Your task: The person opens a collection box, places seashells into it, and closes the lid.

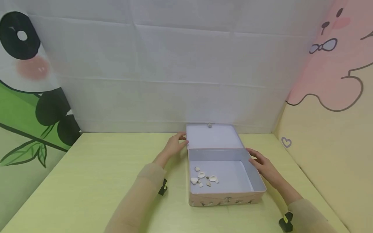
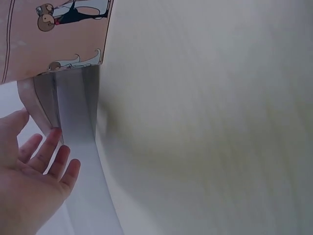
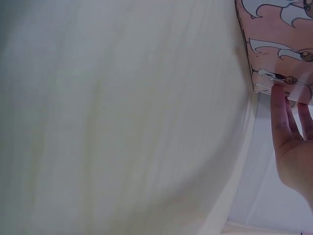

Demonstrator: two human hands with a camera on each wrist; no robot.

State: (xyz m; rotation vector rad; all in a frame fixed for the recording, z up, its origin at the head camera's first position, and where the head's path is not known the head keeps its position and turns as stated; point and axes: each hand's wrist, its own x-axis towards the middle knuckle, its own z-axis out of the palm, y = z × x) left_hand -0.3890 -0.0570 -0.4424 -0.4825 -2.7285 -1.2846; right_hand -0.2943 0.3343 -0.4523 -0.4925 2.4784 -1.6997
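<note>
A pink tin box with printed figures stands on the table, its hinged lid raised at the back. Several white shells and small shell pieces lie in its left part. My left hand is at the lid's left edge. In the left wrist view, the thumb and fingers of that hand pinch the lid's edge. My right hand touches the box's right side near the back corner. Its fingers look fairly straight against the printed wall in the right wrist view.
The pale yellow table meets a white cloth backdrop just behind the lid. Cartoon-painted panels, a green one and a pink and cream one, flank it. Black wrist devices sit at both sleeves.
</note>
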